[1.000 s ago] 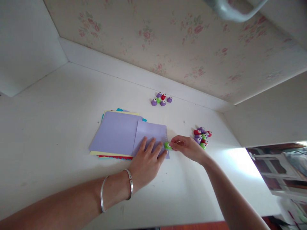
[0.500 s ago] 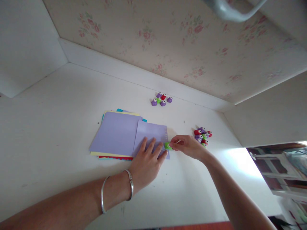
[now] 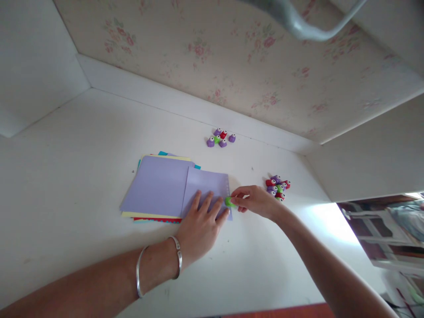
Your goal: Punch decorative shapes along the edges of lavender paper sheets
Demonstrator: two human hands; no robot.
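the left hand [image 3: 200,223] lies flat, fingers spread open, pressing the smooth lilac paper sheet [image 3: 207,190] against the white surface [image 3: 66,176]. two thin metal bangles [image 3: 159,269] circle its wrist. the right hand [image 3: 256,201] pinches a small rounded green plastic punch [image 3: 229,202] between thumb and fingers, at the sheet's right edge, about 3 o'clock from the left hand. the sheet overlaps a fanned stack of square papers [image 3: 155,187], lilac on top with yellow, red and teal edges showing, at 10 o'clock from the left hand. a heap of small glossy punches [image 3: 277,187], purple, red and green, sits at 2 o'clock just past the right hand; a smaller group of punches [image 3: 220,138] lies at 12 o'clock near the floral wallpaper [image 3: 232,57]. compared with half a second ago, the punch and right hand sit a touch nearer the sheet's lower corner; the left hand stays put.
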